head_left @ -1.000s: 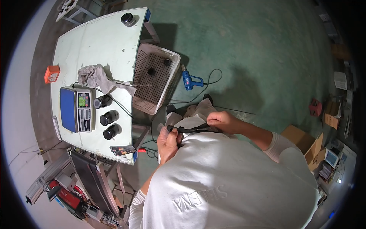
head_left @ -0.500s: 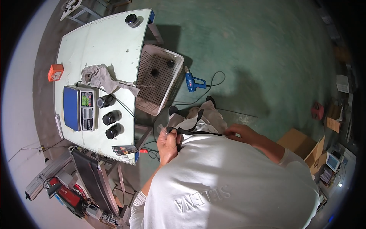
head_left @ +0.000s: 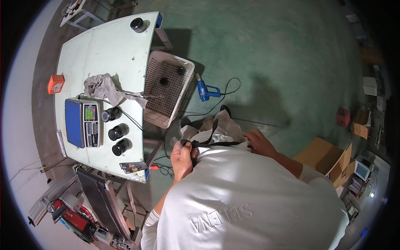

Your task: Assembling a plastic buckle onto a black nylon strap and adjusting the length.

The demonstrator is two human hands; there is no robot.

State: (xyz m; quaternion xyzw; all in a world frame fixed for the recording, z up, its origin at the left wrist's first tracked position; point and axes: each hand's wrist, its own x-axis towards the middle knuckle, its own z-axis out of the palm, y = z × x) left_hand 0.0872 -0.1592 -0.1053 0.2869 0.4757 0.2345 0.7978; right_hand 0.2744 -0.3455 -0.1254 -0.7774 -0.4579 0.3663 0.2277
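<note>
A black strap (head_left: 216, 144) stretches across my waist over light trousers, and a loose length of it loops forward. My left hand (head_left: 182, 160) is closed round the strap's left end, thumb on top; a small clear piece, perhaps plastic, shows beside the thumb. At the other end, my right hand (head_left: 260, 143) lies against my right hip with its fingers curled on the strap, their tips partly hidden. The white shirt (head_left: 250, 187) covers my body below both hands.
Left stands a white table (head_left: 104, 50) with a blue-topped scale (head_left: 75, 123), black-lidded jars (head_left: 118, 131), a grey cloth (head_left: 102, 86) and an orange box (head_left: 56, 84). Beside it are a perforated basket (head_left: 171, 89), a blue heat gun (head_left: 205, 89) with trailing cord, and a conveyor (head_left: 98, 196). Cardboard boxes (head_left: 321, 156) stand right.
My right hand has shifted slightly left and forward along the waist. The left hand keeps its hold on the strap. The surroundings slide a little left in view.
</note>
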